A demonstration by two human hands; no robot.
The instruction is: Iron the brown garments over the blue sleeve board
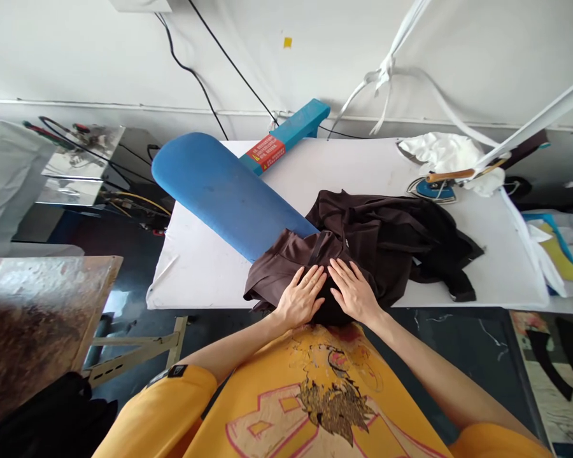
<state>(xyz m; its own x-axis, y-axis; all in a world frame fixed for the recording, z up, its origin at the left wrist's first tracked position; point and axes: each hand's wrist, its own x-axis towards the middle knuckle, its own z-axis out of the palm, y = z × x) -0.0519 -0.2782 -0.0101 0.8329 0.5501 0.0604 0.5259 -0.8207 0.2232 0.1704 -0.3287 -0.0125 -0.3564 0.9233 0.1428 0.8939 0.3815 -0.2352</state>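
A dark brown garment (377, 235) lies crumpled on the white ironing table (344, 172), with one end pulled over the tip of the blue padded sleeve arm (219, 191). My left hand (300, 296) rests flat on that end of the garment, fingers spread. My right hand (352, 291) lies flat beside it on the same cloth, fingers also spread. The two hands almost touch at the fingertips, near the table's front edge.
An iron (434, 186) sits at the back right of the table beside a bunched white cloth (446, 152). White straps and black cables hang along the wall. A brown worktop (33, 318) stands at the left, with a dark floor gap between.
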